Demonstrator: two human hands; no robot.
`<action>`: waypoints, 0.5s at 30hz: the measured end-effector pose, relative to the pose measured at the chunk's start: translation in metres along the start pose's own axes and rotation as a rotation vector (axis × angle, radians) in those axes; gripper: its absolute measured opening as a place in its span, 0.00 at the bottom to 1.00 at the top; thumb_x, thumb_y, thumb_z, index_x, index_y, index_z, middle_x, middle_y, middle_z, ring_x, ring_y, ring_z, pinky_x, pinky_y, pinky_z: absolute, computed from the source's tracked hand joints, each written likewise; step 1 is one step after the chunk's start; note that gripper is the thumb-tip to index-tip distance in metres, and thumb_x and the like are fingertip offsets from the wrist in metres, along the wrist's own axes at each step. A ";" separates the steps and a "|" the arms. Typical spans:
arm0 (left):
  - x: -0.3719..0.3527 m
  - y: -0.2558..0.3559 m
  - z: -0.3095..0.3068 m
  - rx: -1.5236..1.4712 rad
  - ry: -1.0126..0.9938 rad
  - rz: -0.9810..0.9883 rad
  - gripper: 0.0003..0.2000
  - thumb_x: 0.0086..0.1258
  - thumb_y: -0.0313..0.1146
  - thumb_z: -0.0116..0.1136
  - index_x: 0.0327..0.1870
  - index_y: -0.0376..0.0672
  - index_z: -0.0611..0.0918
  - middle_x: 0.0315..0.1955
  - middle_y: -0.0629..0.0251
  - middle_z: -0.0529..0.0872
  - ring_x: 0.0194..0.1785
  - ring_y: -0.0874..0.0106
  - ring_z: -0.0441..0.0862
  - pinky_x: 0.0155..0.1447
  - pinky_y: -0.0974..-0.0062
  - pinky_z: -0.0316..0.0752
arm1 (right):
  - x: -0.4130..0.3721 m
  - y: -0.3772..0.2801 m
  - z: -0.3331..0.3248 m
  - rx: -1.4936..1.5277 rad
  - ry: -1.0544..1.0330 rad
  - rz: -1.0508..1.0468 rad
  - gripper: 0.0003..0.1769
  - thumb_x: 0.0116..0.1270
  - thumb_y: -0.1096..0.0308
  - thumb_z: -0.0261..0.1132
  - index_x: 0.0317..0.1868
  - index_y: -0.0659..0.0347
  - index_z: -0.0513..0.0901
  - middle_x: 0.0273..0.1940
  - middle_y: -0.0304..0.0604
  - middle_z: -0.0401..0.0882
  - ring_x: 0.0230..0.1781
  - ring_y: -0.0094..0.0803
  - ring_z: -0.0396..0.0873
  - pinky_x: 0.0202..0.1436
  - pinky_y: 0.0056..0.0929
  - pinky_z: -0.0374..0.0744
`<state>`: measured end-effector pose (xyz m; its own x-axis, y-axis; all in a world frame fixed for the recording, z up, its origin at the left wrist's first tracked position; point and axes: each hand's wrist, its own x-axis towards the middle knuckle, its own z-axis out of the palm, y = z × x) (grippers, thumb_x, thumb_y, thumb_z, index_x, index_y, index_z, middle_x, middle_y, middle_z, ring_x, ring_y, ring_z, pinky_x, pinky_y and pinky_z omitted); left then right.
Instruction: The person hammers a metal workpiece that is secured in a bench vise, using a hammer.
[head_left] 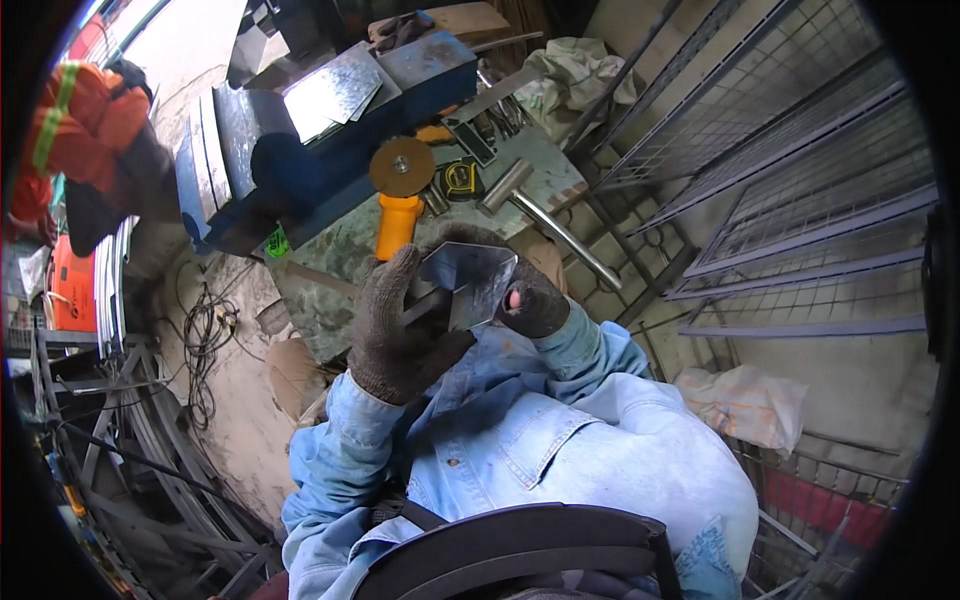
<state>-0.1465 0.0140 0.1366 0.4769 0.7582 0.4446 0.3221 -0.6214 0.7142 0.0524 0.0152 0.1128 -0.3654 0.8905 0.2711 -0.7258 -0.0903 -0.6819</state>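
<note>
A bent piece of shiny sheet metal [482, 280] is up in front of my chest, over the near edge of the workbench. Its right side is gripped by my right hand [538, 302], with the thumb on the near face and gloved fingers behind the top edge. The glove has a hole where a fingertip shows. My left hand [393, 335], in a dark knitted glove, is at the left of the metal with thumb and fingers spread apart. Just beyond the hands lie an orange angle grinder [399, 222] with a brown disc, a tape measure [461, 180] and a hammer [545, 215].
A blue metal machine [290, 165] carries flat metal sheets [335, 92] behind the workbench [325, 250]. Wire mesh frames [790, 240] lean at the right. A tangled cable [205, 335] and metal bars [150, 480] lie left. A person in orange workwear [85, 120] is at upper left.
</note>
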 end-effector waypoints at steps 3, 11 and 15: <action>0.011 0.006 0.008 -0.036 -0.029 -0.101 0.46 0.38 0.32 0.79 0.66 0.37 0.71 0.54 0.50 0.78 0.59 0.46 0.75 0.62 0.53 0.71 | -0.017 0.006 -0.011 0.119 0.045 0.048 0.52 0.61 0.47 0.73 0.76 0.63 0.56 0.70 0.50 0.67 0.71 0.40 0.68 0.73 0.40 0.69; 0.068 -0.005 0.038 0.099 -0.301 -0.005 0.37 0.47 0.35 0.76 0.63 0.41 0.75 0.52 0.51 0.82 0.59 0.49 0.78 0.67 0.51 0.67 | -0.041 -0.007 -0.043 0.451 0.255 0.021 0.46 0.69 0.37 0.59 0.75 0.61 0.59 0.65 0.55 0.72 0.64 0.51 0.74 0.69 0.55 0.71; 0.091 -0.011 0.058 0.181 -0.417 0.154 0.39 0.46 0.38 0.77 0.65 0.42 0.74 0.55 0.50 0.79 0.63 0.49 0.74 0.70 0.50 0.64 | -0.056 -0.014 -0.069 0.663 0.572 0.045 0.45 0.71 0.32 0.51 0.74 0.60 0.62 0.66 0.52 0.71 0.65 0.50 0.73 0.70 0.56 0.69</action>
<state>-0.0597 0.0784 0.1378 0.8058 0.5338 0.2565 0.3414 -0.7726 0.5353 0.1234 -0.0029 0.0602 -0.1824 0.9509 -0.2499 -0.9719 -0.2129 -0.1005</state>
